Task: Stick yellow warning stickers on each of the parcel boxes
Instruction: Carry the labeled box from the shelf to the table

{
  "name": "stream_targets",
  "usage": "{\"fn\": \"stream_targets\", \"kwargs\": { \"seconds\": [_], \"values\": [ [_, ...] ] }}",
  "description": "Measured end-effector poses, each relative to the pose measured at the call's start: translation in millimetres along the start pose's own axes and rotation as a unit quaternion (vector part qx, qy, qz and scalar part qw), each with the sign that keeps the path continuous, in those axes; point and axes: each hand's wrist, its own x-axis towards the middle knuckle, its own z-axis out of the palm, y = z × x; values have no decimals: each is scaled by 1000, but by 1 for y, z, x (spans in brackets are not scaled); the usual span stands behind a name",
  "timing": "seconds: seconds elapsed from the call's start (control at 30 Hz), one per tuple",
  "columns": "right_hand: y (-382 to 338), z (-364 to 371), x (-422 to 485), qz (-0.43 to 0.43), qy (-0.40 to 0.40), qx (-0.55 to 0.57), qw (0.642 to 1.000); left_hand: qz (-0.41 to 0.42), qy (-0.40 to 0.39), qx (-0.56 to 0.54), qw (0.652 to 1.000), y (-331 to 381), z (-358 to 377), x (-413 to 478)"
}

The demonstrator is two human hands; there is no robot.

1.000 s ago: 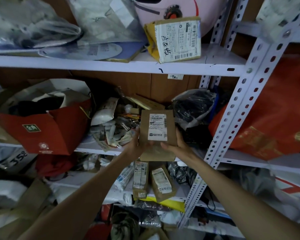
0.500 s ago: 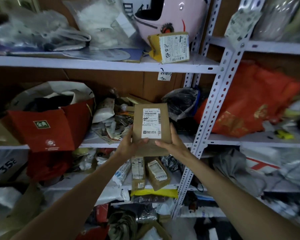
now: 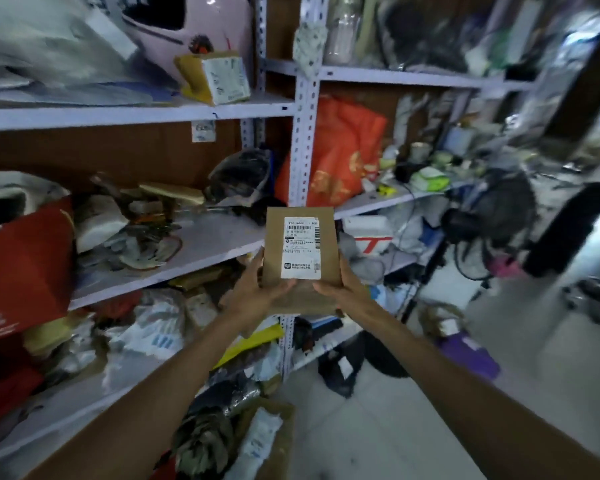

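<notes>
Compared with a second ago, the brown parcel box (image 3: 300, 258) has been drawn away from the middle shelf (image 3: 201, 244) and the view has swung to the right, so the white shelving upright (image 3: 303, 140) that stood at 3 o'clock of the box is now seen at 12 o'clock behind it. This is judged as the box being carried off for stickering; no yellow warning sticker is seen on its face, only a white shipping label (image 3: 301, 247).

The box is held upright at the centre of the view. The left hand (image 3: 257, 289) is clamped on its lower edge at 8 o'clock, thumb laid across the front. The right hand (image 3: 343, 289) is clamped at 4 o'clock likewise. Another labelled parcel (image 3: 222, 77) is left on the top shelf at 11 o'clock.
</notes>
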Motion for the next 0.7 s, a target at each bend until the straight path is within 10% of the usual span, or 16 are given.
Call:
{"fn": "stream_targets", "kwargs": {
  "seconds": [0.3,0.7],
  "values": [
    [5,-136,-181,39,254,-40,965,91,-204,2,975,57,195,-51],
    [-21,-245,-561,96,584,-46,804,140,-536,-32,832,137,495,-282]
  ]
}}
